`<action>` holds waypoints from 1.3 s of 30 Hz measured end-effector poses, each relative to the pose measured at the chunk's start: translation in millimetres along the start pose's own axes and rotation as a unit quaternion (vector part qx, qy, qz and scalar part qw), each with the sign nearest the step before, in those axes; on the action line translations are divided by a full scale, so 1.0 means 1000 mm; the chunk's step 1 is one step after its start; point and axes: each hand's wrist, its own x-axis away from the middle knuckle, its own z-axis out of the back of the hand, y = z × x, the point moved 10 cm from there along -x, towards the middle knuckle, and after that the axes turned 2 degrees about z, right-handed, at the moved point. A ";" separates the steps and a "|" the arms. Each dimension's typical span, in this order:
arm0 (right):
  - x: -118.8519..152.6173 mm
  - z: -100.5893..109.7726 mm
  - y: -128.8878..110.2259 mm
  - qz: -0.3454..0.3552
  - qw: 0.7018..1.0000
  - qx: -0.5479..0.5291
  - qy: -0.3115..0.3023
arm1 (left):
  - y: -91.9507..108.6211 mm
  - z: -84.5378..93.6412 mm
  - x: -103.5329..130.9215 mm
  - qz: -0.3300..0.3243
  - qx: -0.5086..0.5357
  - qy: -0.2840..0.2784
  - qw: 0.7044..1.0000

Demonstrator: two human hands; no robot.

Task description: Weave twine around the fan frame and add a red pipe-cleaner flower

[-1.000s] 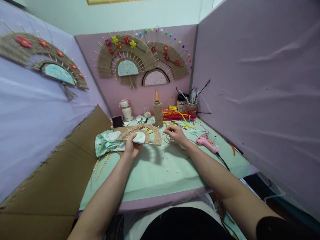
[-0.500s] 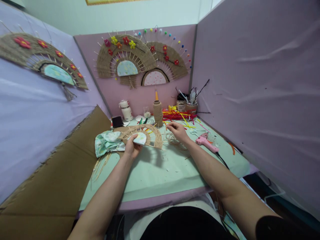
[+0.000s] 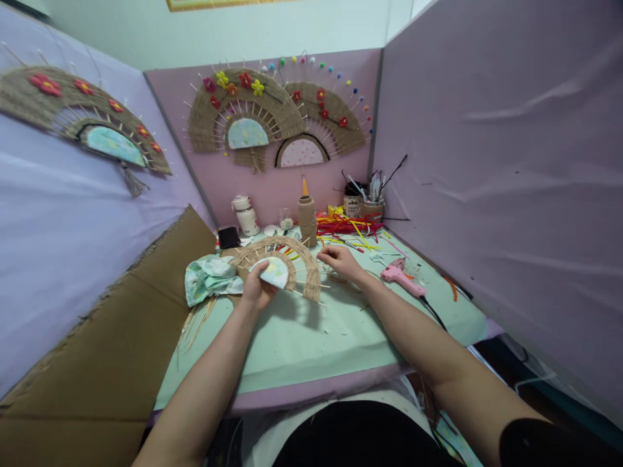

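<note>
My left hand (image 3: 259,290) grips a half-round woven fan (image 3: 310,272) by its pale, patterned cloth centre, thumb on top. Thin sticks radiate through the fan's twine bands and poke out past the rim. Just right of the fan, my right hand (image 3: 343,261) is closed in a pinch on a strand of twine, too thin to follow clearly. Loose twine (image 3: 346,283) lies in loops on the table beneath that hand. Behind the fan stands a spool of twine (image 3: 307,222). Crumpled green patterned cloth (image 3: 210,279) lies left of my left hand.
A pink glue gun (image 3: 403,280) with a black cord lies at right. Red and yellow pipe cleaners (image 3: 348,226), a white bottle (image 3: 246,215) and a pot of pens (image 3: 374,209) are at the back. Cardboard (image 3: 111,344) leans at left; decorated fans (image 3: 199,126) hang on the partition.
The fan has tilted, its right end coming lower and towards me. My right hand has shifted slightly left and down, nearer the fan's rim.
</note>
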 end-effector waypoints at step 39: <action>0.002 0.010 -0.018 0.078 0.993 0.070 0.051 | 0.018 0.017 -0.009 -0.127 -0.160 0.076 0.976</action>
